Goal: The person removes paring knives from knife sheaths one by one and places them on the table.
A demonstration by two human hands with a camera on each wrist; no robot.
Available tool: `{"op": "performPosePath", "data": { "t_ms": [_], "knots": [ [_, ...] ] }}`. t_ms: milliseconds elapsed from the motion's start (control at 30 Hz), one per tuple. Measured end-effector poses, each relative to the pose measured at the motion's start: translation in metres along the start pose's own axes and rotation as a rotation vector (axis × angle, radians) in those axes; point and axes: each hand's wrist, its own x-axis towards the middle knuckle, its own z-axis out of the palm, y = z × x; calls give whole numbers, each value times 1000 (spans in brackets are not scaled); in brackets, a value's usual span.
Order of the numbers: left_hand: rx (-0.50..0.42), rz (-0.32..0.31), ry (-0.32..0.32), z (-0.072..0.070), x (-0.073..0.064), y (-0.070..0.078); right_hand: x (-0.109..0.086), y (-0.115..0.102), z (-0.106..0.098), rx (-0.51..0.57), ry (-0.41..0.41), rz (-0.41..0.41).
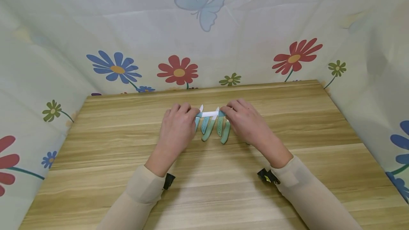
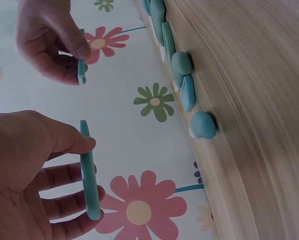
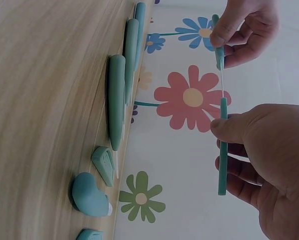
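Above the table, my left hand point(image 1: 177, 125) pinches the teal handle point(image 2: 89, 180) of a small paring knife between thumb and fingers. Its pale blade point(image 1: 210, 114) spans the gap between both hands, held level. On the other side, my right hand point(image 1: 247, 120) grips a flat teal blade sheath point(image 3: 223, 150) with thumb and fingertips. The blade's far end meets the sheath's mouth; how far in it reaches I cannot tell. Below lie green-handled knives point(image 1: 209, 130) and lettered sheaths point(image 1: 220, 126) in a row, partly hidden by the hands.
The wooden table point(image 1: 211, 187) stretches out on all sides of the row. A white curtain point(image 1: 137, 20) printed with flowers and a butterfly hangs behind the table and along its sides. Black wrist devices point(image 1: 268, 176) sit at the sleeve cuffs.
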Motion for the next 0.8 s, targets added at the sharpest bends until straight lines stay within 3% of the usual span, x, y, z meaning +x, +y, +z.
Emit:
{"op": "performPosePath", "data": {
  "t_ms": [800],
  "knots": [
    [-4, -29, 19, 2, -3, -3, -2, 5, 0, -26, 23, -6]
  ]
}}
